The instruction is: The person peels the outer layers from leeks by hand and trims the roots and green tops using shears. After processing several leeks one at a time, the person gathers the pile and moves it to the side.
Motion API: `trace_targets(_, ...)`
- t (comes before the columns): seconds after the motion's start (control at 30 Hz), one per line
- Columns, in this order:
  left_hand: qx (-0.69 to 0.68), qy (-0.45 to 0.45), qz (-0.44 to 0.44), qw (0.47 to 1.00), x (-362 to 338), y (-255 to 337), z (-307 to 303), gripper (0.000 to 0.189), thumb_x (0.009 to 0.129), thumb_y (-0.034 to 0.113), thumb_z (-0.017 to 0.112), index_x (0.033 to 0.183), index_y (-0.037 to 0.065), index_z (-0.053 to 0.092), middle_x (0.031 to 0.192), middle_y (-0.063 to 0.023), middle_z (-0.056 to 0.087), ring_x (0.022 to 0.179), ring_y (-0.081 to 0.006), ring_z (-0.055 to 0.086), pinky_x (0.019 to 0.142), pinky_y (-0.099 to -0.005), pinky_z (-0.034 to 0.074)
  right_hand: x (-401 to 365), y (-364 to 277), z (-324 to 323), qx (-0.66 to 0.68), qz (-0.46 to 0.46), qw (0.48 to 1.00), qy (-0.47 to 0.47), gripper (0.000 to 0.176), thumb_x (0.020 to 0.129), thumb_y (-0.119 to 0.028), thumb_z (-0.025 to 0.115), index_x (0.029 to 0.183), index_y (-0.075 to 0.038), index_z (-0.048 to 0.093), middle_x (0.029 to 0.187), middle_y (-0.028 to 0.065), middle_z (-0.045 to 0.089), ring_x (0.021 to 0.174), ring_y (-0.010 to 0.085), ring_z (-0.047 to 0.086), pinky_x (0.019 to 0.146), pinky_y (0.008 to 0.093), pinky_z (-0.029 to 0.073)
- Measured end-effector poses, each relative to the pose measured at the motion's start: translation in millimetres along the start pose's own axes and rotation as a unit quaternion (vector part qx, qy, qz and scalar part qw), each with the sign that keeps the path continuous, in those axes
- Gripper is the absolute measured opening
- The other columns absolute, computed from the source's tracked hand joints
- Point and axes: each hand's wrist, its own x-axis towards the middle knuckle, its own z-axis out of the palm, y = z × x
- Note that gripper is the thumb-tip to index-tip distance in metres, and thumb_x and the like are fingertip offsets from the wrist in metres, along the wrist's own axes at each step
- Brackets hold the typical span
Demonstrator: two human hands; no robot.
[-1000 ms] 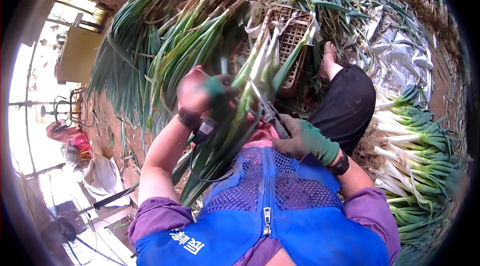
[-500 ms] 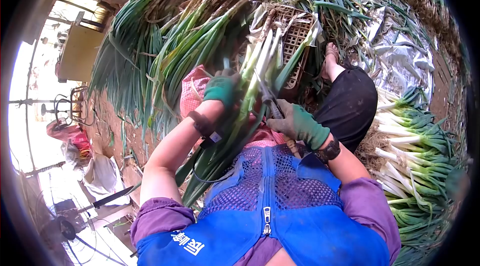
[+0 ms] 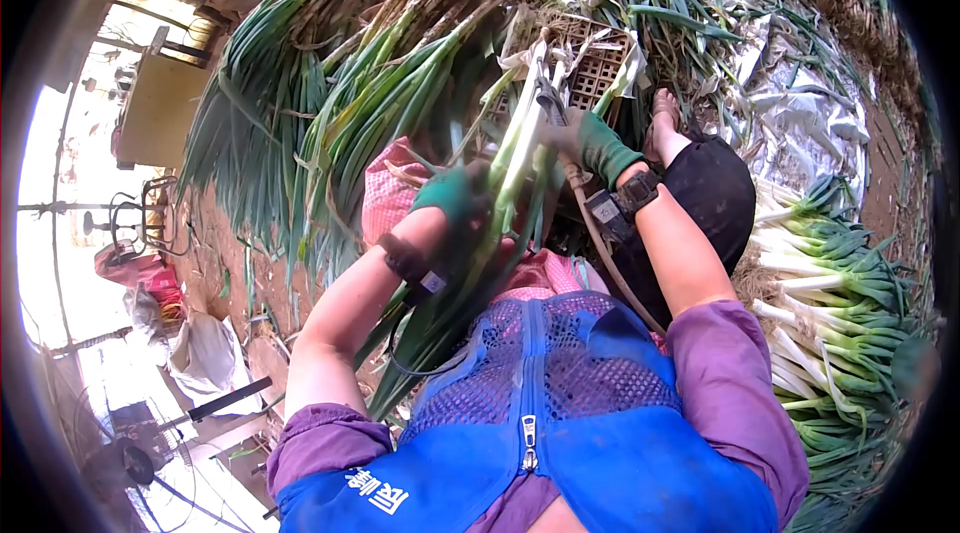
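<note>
My left hand point(image 3: 452, 191), in a green glove, is closed around a bunch of green onions point(image 3: 515, 148) held across my lap, white stalks pointing away from me. My right hand point(image 3: 590, 141), also gloved, is stretched forward near the far end of the stalks. It grips a slim metal tool point(image 3: 548, 98) with a hose point(image 3: 590, 233) trailing back along my forearm. The tool tip lies against the white stalks. Both wrists wear dark bands.
A plastic crate point(image 3: 600, 73) stands just beyond the hands. Heaps of long green onions point(image 3: 330, 83) lie at upper left. Trimmed white-stalked onions point(image 3: 830, 283) are stacked at right. My bare foot point(image 3: 662, 113) rests beside the crate, near plastic sheeting point(image 3: 800, 103). A fan point(image 3: 130, 453) stands lower left.
My right hand has moved from near my chest forward along the stalks to their far end, carrying the tool. My left hand has kept its grip on the bunch.
</note>
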Motion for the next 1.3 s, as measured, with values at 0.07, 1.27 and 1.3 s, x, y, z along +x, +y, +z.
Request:
trace_targets(0.07,-0.025,0.018,0.03,0.999,-3.2,-1.4,2.3,0.04,0.087,0.029,0.065,0.12,0.009,0.06,0.098,-0.0211,0.07,0.092,-0.0373,0.07,0.082,-0.0466,0.053,3.0,2.6,-7.1,0.022,0.043,0.999,-0.016,0.072,0.072,-0.055,0.069,0.105,0.008,0.069,0.089,0.0228,0.072,0.085,0.0308,0.072,0.077,0.0377,0.056)
trace_targets(1.27,0.083,0.183,-0.028,0.979,82.9,-10.9,-111.0,0.055,0.087,0.039,0.069,0.132,0.009,0.061,0.127,-0.0214,0.064,0.117,-0.0367,0.062,0.103,-0.0446,0.047,-46.5,-0.5,-9.0,0.06,0.089,0.994,0.019,0.06,0.076,-0.042,0.069,0.109,0.007,0.061,0.09,0.0242,0.069,0.083,0.0335,0.07,0.078,0.0407,0.054)
trace_targets(1.3,0.113,0.248,-0.042,0.961,110.0,-35.3,-105.5,0.059,0.084,0.036,0.071,0.136,0.01,0.057,0.132,-0.022,0.06,0.123,-0.0397,0.056,0.107,-0.0468,0.044,-40.7,10.7,-4.9,0.043,0.095,0.994,0.032,0.059,0.076,-0.042,0.069,0.11,0.007,0.061,0.091,0.0246,0.069,0.084,0.0342,0.07,0.078,0.0412,0.054)
